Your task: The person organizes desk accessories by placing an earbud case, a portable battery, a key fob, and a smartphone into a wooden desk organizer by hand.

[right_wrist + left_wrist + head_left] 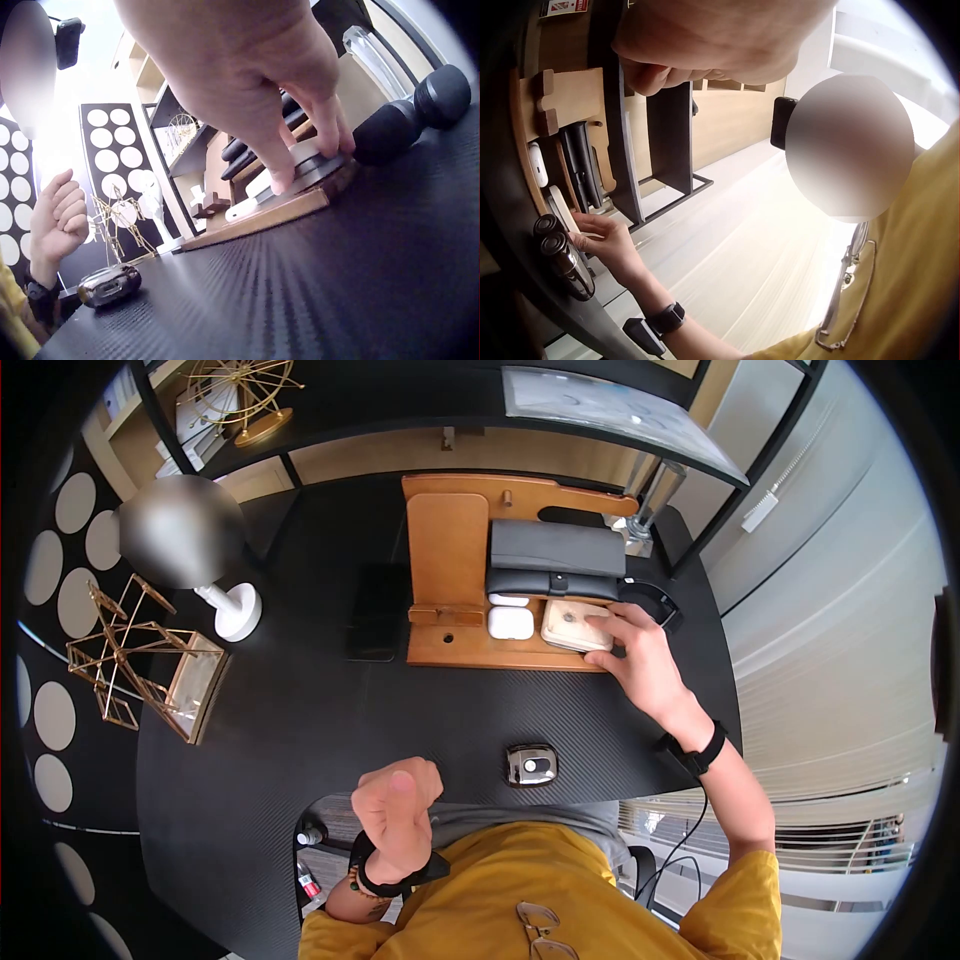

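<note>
Right hand (648, 665) reaching over black bench (300, 710), fingers (330, 139) curling over cream flat case (575, 624), pinching its edges. Case sitting on wooden organizer tray (500, 655), beside white earbud case (510, 622). Left hand (397, 805) hovering near body, fingers curled, holding nothing.

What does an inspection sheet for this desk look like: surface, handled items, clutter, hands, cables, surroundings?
Surface: black table.
Handled items: cream case on wooden organiser tray, beside white earbud case.
Clutter: dark cases, phone, small device, lamp, gold wire ornament.
Hands: right hand grips the cream case; left hand curled, holding nothing.
Cables: thin cable below the right wrist.
Surroundings: shelving, dotted panel.
</note>
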Available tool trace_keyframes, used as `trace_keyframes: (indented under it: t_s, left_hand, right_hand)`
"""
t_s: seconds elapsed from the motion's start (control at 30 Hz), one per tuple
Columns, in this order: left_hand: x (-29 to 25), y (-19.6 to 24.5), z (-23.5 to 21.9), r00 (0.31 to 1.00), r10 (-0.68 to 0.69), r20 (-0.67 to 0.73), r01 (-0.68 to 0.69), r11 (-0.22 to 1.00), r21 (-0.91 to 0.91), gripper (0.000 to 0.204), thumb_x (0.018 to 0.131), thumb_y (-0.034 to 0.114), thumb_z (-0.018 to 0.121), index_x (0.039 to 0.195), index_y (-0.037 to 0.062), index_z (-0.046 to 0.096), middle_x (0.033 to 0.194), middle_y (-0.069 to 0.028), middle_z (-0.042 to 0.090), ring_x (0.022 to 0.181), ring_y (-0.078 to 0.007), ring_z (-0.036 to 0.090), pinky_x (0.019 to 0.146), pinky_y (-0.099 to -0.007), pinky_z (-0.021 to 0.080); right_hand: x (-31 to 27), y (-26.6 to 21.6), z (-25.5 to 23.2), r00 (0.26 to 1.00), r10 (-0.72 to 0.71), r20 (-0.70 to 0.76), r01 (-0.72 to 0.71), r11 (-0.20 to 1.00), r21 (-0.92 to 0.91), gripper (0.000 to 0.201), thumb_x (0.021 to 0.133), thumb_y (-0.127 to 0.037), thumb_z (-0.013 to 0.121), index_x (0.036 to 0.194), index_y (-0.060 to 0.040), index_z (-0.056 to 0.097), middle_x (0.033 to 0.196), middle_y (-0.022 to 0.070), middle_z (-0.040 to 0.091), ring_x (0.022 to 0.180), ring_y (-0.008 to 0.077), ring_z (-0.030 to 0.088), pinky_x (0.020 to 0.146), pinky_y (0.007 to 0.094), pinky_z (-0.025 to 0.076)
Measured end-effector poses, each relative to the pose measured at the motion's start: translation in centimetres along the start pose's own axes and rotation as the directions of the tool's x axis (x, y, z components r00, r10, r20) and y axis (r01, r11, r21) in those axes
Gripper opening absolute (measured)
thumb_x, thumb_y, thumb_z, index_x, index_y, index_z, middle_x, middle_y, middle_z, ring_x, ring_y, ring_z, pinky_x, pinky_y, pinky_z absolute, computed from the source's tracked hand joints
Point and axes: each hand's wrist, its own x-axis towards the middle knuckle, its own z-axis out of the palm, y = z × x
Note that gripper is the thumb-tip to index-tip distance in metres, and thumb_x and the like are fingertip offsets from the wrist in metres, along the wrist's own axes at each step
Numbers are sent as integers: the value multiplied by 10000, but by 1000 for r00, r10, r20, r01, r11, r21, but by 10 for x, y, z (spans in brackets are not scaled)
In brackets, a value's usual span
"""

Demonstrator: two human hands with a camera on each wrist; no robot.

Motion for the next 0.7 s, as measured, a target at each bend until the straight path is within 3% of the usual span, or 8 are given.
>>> trace_keyframes:
  t_s: [0.17, 0.47, 0.7]
  left_hand:
    - [3, -2, 3, 999, 37, 28, -38, 999, 34, 573, 1168, 210, 503, 622, 95, 373, 593, 5, 369, 530, -111, 303, 524, -325, 214]
    - [4, -7, 10, 998, 36, 54, -38, 998, 44, 594, 1179, 229, 521, 620, 80, 388, 598, 4, 383, 532, -107, 313, 522, -318, 219]
    - [7, -5, 13, 998, 18, 62, -21, 999, 50, 592, 1177, 228, 523, 619, 81, 388, 598, 1, 373, 533, -113, 315, 524, -319, 222]
  right_hand:
    - [-8, -10, 1, 999, -26, -21, 24, 996, -86, 396, 926, 0, 825, 1317, -4, 764, 1332, 236, 612, 1070, 412, 750, 931, 472, 649]
    - [0, -4, 11, 994, -108, -21, 103, 981, -166, 353, 964, 5, 770, 1315, 31, 753, 1186, 205, 632, 977, 398, 744, 896, 474, 637]
    - [9, -1, 15, 990, -139, -12, 129, 950, -286, 338, 978, -41, 741, 1298, 65, 725, 1156, 195, 638, 1010, 391, 734, 880, 469, 632]
